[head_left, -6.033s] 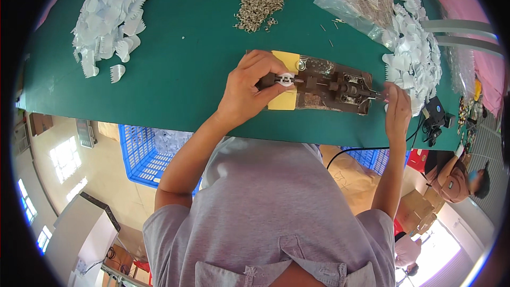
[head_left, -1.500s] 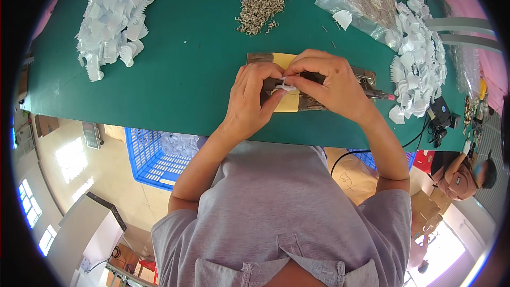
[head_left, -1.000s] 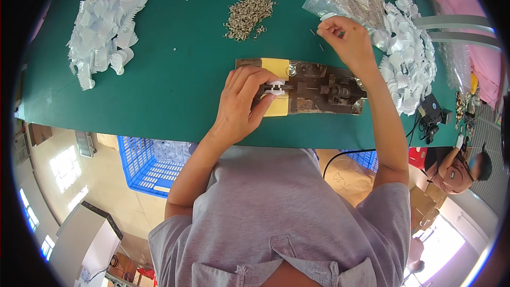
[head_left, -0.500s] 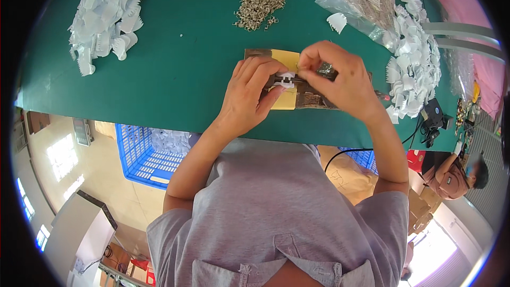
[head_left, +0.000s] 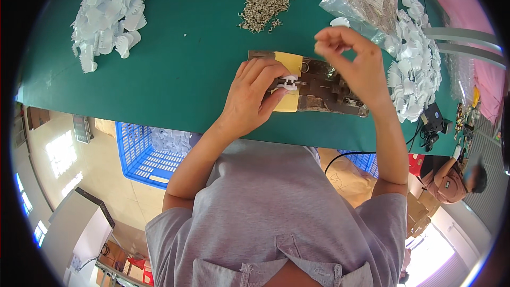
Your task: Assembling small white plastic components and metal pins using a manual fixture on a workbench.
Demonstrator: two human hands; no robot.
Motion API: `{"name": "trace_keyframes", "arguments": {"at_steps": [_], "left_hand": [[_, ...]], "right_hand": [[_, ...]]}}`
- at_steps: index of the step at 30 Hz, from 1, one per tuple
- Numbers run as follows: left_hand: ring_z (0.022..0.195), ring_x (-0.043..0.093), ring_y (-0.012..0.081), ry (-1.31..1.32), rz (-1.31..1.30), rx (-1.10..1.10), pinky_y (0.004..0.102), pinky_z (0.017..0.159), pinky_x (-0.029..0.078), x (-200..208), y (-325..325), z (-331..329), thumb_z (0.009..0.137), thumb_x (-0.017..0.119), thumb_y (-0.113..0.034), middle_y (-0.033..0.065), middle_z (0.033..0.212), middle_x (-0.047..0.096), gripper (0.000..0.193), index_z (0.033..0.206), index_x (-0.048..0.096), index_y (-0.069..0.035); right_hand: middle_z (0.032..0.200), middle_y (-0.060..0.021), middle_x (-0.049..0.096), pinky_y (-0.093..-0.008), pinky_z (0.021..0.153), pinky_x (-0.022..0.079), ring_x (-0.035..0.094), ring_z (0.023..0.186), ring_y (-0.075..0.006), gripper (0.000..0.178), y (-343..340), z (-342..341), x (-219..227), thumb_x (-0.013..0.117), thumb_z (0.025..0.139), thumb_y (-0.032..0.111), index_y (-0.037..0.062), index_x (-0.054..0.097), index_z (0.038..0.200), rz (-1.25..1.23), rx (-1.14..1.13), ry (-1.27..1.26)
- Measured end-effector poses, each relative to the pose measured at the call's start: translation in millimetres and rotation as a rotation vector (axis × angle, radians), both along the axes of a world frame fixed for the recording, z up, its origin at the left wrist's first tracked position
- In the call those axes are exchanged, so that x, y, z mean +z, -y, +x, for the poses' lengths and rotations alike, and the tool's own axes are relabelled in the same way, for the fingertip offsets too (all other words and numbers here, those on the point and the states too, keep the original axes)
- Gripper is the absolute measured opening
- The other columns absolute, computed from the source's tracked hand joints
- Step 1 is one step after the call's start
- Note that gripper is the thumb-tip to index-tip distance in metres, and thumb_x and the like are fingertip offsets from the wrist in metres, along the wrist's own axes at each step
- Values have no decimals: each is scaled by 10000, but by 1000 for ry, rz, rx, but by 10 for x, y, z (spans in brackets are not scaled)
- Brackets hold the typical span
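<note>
My left hand [head_left: 252,93] is closed on a small white plastic claw clip [head_left: 289,82], pinching it between thumb and fingers. The clip sits at the thin metal rod of a brown jig block [head_left: 332,107] with a yellow band [head_left: 287,103] round it. Over the block's right part hovers my right hand [head_left: 358,61], off the clip, its thumb and index finger curled together; whether something tiny is between them I cannot make out. A small wire ring [head_left: 305,67] shows at the yellow band's edge. Beyond the block lies a heap of small metal springs [head_left: 265,8].
White toothed clip halves lie heaped at the far left [head_left: 109,18] and along the right [head_left: 414,69]. A clear plastic bag [head_left: 366,0] rests at the far right. Below the green table [head_left: 175,74] stands a blue basket [head_left: 141,159]. Another person [head_left: 451,183] is at the right.
My right hand has lifted away from the clip, up and to the right, uncovering more of the jig block. My left hand keeps its hold on the clip.
</note>
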State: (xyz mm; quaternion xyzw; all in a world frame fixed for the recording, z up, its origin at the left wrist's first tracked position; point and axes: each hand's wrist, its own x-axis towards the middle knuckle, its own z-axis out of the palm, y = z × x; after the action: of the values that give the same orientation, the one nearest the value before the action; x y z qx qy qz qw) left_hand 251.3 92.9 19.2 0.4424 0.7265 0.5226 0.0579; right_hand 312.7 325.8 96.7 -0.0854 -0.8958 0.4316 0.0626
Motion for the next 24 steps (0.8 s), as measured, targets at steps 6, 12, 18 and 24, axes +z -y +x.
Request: {"name": "trace_keyframes", "arguments": {"at_steps": [6,12,18,24], "left_hand": [[1058,606,337,-1,3,-8,456,924,452,7,3,-9,853,741,-48,93,1151,642,330,1159,622,-74],[1041,616,339,5,-2,-14,421,870,485,12,1,-6,801,774,20,98,1156,658,388,1157,639,-55],[1036,616,340,-25,7,-10,427,877,477,-4,23,-22,809,772,11,99,1159,658,374,1152,638,-53],[1036,614,346,-28,17,-9,427,879,479,4,5,-26,808,771,12,102,1159,657,377,1153,636,-55]], "right_hand": [[944,-84,746,-356,787,580,739,857,-224,110,33,-577,-446,741,911,96,47,731,1008,91,79,1],[886,-95,702,-424,739,564,713,814,-305,127,61,-748,-647,730,891,152,59,724,976,225,66,-4],[855,-77,713,-431,742,560,711,834,-295,118,1,-603,-291,703,896,189,77,703,933,504,89,434],[870,-60,688,-406,740,549,699,832,-268,106,31,-722,-517,734,895,172,78,694,922,185,125,-38]]}}
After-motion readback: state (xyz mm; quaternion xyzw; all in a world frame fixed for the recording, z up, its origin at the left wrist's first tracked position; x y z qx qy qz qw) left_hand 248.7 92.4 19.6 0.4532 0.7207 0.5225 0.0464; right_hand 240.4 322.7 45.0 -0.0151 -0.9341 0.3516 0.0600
